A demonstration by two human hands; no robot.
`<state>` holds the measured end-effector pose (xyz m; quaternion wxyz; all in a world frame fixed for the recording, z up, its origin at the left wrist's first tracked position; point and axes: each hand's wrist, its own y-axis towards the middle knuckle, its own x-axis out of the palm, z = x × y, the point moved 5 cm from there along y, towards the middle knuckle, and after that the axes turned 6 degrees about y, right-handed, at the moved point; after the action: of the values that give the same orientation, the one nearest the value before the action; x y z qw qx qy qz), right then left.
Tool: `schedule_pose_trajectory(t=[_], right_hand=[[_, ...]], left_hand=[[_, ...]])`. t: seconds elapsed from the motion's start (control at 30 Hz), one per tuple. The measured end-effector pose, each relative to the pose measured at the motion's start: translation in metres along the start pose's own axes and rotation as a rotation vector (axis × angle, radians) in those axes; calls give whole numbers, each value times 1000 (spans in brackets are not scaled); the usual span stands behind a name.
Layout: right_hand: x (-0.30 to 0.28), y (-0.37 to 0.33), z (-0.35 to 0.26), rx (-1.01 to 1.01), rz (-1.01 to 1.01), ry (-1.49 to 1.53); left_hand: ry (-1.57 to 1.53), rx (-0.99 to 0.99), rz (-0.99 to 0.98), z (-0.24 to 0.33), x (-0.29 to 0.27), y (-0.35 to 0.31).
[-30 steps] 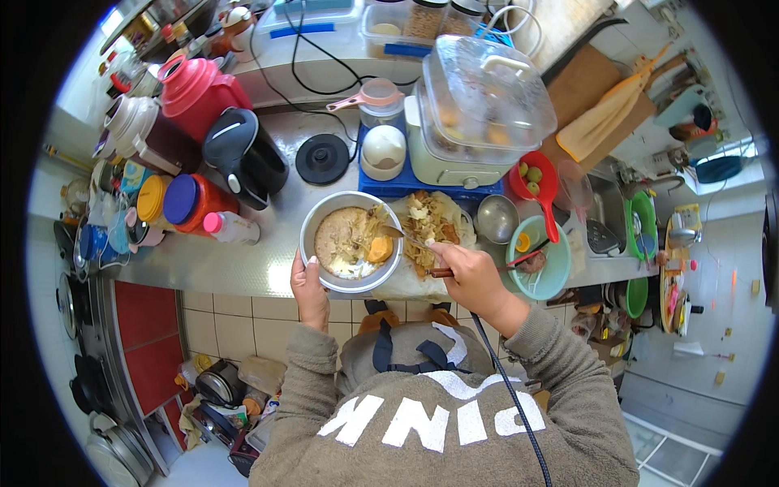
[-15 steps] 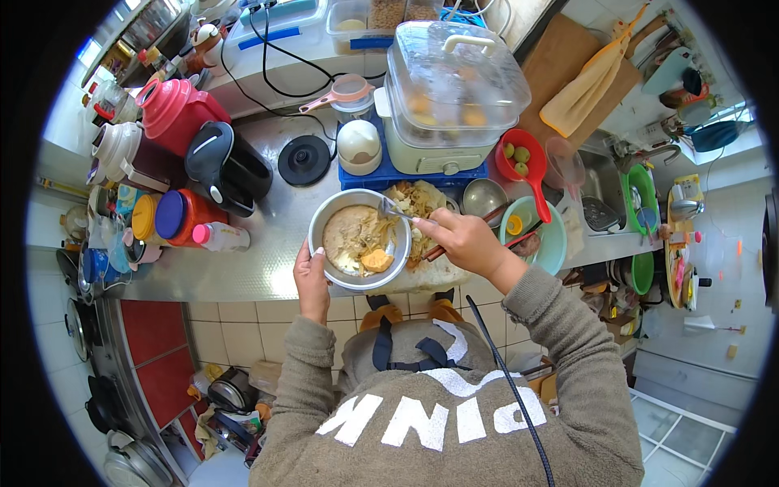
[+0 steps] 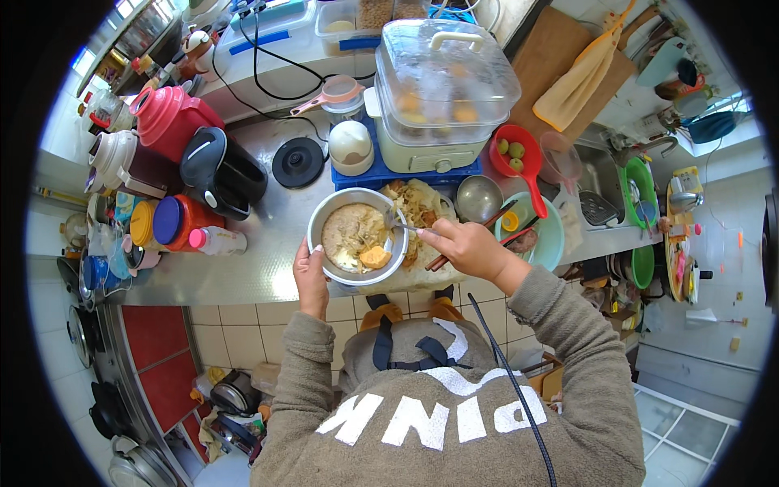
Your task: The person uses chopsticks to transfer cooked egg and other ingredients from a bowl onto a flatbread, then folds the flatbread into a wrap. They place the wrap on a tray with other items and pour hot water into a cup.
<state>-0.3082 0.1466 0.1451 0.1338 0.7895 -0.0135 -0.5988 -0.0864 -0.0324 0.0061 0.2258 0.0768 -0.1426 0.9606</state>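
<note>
Steel bowl [image 3: 357,235] sits at the counter's [image 3: 243,276] near edge, right in front of me, w/ pale mash and an orange chunk [image 3: 375,257] in it. My left hand [image 3: 311,282] grips its near-left rim, fingers curled on the outside, thumb up on the edge.

What's changed vs a sec ago: my right hand [image 3: 469,248] was out over the plate of scraps [image 3: 418,213] beside the bowl; half a sec ago it was up at the bowl's far rim w/ the spoon [image 3: 399,226]; now it's pulled back a bit and the spoon tip is down inside the bowl on the right side. The orange chunk lay near the right rim before, now it's at the near-right edge. I'd read that as food going from plate into bowl, and the spoon now pushing it around or mixing, approx mid-job.

Pose: right fingers pinched tight on the spoon handle, and the same hand also clamps a pair of chopsticks [image 3: 475,231] that stick out toward the teal bowl [image 3: 545,239]. Wrist bent inward, forearm coming in from lower right, sleeve down to the wrist. Left forearm comes up nearly straight from below, wrist steady, bracing the bowl against the counter.

Behind the bowl: steamer w/ clear lid [image 3: 442,89], white jar [image 3: 350,146], small empty steel bowl [image 3: 477,197], red scoop [image 3: 519,158] w/ green fruit.
</note>
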Motion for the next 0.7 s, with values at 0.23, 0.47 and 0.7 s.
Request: schedule_pose_trajectory(t=[0.23,0.47,0.7], right_hand=[[-11,-1,-10,-52,46,-9],[-18,0,-12,-64,39,-35],[-10,5,-8,-72,47,-58]], left_hand=[[-8,-2,-37,-1,0,0],[0,7,-8,0,-6,-2],[-26,-2,-18,-1,-6,-4]])
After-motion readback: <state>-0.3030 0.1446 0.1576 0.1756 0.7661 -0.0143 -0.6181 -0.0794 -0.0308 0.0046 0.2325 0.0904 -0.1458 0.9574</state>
